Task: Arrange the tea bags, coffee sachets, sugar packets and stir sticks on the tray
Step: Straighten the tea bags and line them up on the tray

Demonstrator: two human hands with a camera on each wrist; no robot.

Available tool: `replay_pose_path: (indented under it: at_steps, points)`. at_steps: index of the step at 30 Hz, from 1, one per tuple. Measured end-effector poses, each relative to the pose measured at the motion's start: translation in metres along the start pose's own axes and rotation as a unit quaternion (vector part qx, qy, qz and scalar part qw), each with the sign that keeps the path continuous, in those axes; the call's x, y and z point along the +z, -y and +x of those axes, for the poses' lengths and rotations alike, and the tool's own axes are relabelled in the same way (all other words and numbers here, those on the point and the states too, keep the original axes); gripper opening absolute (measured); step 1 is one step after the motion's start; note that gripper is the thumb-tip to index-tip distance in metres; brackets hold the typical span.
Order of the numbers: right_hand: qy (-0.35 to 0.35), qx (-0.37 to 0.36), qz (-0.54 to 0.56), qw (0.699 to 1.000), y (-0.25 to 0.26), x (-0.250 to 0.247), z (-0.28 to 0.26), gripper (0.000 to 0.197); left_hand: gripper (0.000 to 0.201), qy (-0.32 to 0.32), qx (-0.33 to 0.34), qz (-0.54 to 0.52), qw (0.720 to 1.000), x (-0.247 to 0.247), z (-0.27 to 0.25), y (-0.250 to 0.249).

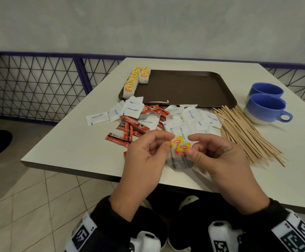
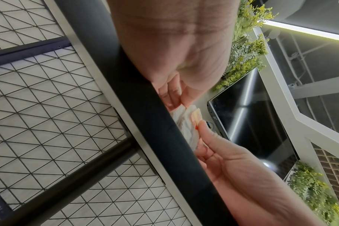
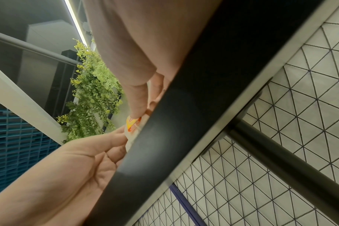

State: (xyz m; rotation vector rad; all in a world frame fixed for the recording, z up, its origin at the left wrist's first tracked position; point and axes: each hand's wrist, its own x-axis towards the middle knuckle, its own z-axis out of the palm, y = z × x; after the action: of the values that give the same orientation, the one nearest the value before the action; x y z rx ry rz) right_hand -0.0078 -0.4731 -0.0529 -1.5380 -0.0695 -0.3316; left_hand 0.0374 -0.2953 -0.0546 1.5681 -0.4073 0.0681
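Observation:
Above the table's near edge, both hands pinch a small stack of tea bags [image 1: 179, 158] with yellow Lipton tags. My left hand [image 1: 166, 140] pinches their left side and my right hand [image 1: 190, 145] their right. The left wrist view shows the left hand [image 2: 170, 100] and the tea bags [image 2: 184, 122] partly behind the table edge. In the right wrist view the right hand [image 3: 145, 110] presses a yellow tag [image 3: 133, 125]. The brown tray [image 1: 184, 88] holds two rows of tea bags [image 1: 135, 79] along its left side. Sugar packets [image 1: 191, 117], red coffee sachets [image 1: 129, 128] and wooden stir sticks [image 1: 244, 131] lie loose in front of it.
Two blue mugs [image 1: 264, 108] stand to the right of the tray. Most of the tray's surface is bare. A wire-mesh railing [image 1: 39, 88] runs behind and left of the table. The black table edge [image 2: 164, 122] crosses both wrist views.

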Motion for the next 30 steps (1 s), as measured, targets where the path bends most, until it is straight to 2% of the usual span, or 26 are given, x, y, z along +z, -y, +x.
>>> replay_pose_path:
  at_steps: [6, 10, 13, 17, 23, 30]
  points:
    - [-0.007, 0.004, -0.006, 1.000, -0.002, 0.001, 0.002, 0.021, 0.022, 0.023, 0.009, 0.001, 1.000, -0.001, -0.002, -0.004]
    - [-0.009, 0.012, 0.034, 0.999, 0.002, 0.003, 0.001, 0.015, 0.012, 0.021, 0.010, -0.030, 0.999, 0.000, -0.003, -0.004]
    - [-0.007, 0.005, 0.032, 0.999, 0.005, 0.004, 0.000, 0.011, 0.013, 0.024, 0.010, -0.039, 0.999, 0.000, -0.002, -0.001]
    - [-0.010, -0.004, 0.006, 1.000, 0.005, 0.006, 0.001, 0.012, 0.019, 0.035, 0.007, -0.038, 0.999, 0.000, -0.002, -0.001]
    - [-0.013, -0.005, -0.005, 1.000, 0.005, 0.007, 0.001, 0.009, 0.039, 0.035, -0.026, -0.066, 0.997, -0.001, 0.000, -0.003]
    - [-0.002, 0.002, -0.052, 0.999, 0.010, 0.010, -0.001, 0.014, 0.038, 0.030, -0.030, -0.076, 0.996, -0.004, -0.003, -0.004]
